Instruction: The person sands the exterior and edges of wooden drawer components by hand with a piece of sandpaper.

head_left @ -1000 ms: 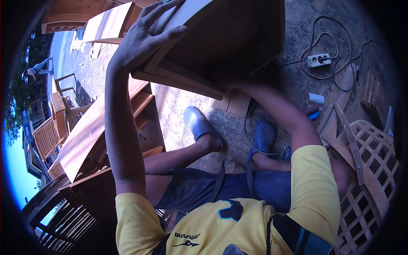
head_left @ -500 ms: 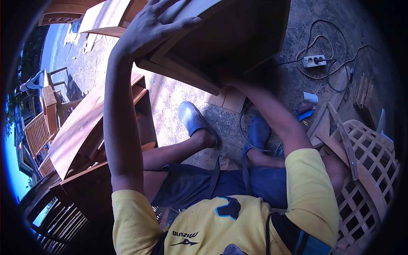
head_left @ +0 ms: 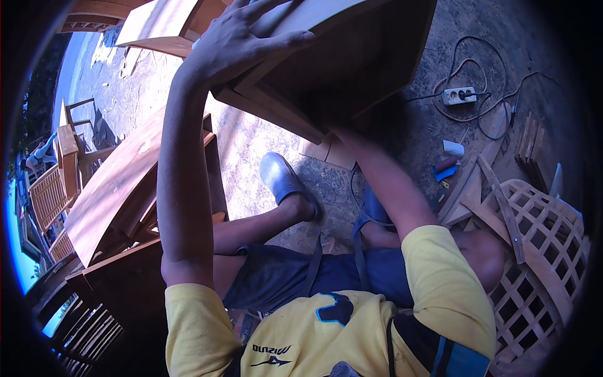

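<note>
A box-like wooden furniture piece (head_left: 352,69) is tilted in front of me, its shadowed hollow side facing me. My left hand (head_left: 251,44) lies over its upper left edge, fingers stretched out and thumb spread along the frame. My right forearm (head_left: 396,182) reaches up to the lower edge of the piece. Beyond the wrist, my right hand is lost in dark shadow and blur, so its fingers and anything in them are hidden. Below the piece, a pale flat wooden block (head_left: 339,152) lies on the ground near my feet.
A white power strip (head_left: 460,95) with looped cords lies at the right. Nearby are a blue-and-maroon roll-like item (head_left: 446,168), wood offcuts (head_left: 531,141) and a wooden lattice panel (head_left: 534,251). Wooden furniture (head_left: 116,182) stands at my left, with another pale wooden piece (head_left: 157,25) behind.
The wooden piece and my left hand sit slightly farther right in view. My right forearm and the items at the right appear a little farther left.
</note>
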A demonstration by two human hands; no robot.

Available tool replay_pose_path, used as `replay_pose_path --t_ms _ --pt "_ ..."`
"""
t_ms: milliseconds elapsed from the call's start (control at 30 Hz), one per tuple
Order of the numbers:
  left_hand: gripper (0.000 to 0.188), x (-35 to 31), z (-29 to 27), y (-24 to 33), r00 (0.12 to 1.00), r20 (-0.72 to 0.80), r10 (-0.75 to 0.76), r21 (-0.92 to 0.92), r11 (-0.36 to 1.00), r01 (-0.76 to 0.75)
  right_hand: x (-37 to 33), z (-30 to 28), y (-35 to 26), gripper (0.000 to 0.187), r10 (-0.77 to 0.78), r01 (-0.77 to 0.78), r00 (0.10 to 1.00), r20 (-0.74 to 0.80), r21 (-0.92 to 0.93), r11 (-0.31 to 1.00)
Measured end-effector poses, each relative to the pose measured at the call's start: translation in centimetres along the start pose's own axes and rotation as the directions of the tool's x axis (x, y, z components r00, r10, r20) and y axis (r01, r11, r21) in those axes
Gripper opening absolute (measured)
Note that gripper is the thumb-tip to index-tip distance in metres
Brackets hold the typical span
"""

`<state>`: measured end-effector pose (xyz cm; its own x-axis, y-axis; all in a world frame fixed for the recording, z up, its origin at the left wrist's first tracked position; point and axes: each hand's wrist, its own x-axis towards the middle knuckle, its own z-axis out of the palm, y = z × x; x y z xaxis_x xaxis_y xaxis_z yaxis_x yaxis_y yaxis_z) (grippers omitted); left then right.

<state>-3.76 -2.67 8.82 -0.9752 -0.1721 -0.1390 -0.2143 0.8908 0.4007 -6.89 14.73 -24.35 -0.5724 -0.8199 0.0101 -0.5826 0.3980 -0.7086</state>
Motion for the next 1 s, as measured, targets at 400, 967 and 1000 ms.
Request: replay_pose_path --t_ms 400,967,1000 --pt "0.092 -0.2 -0.5 0.1 0.998 0.016 -0.061 0.025 0.998 0.061 -0.7 -2.3 6.1 0.047 0.076 -0.082 0.996 -0.04 -0.202 0.976" --pt "0.093 0.9 -0.6 0.3 0.997 0.052 -0.054 -0.121 0.991 0.059 -1.0 0.6 0.5 0.047 0.098 -0.069 0.975 0.199 -0.144 0.987" --pt "0.094 0.8 -0.6 0.9 0.995 0.048 -0.083 -0.116 0.989 0.089 -0.5 0.2 0.3 0.047 0.121 -0.105 0.971 0.204 -0.086 0.991"
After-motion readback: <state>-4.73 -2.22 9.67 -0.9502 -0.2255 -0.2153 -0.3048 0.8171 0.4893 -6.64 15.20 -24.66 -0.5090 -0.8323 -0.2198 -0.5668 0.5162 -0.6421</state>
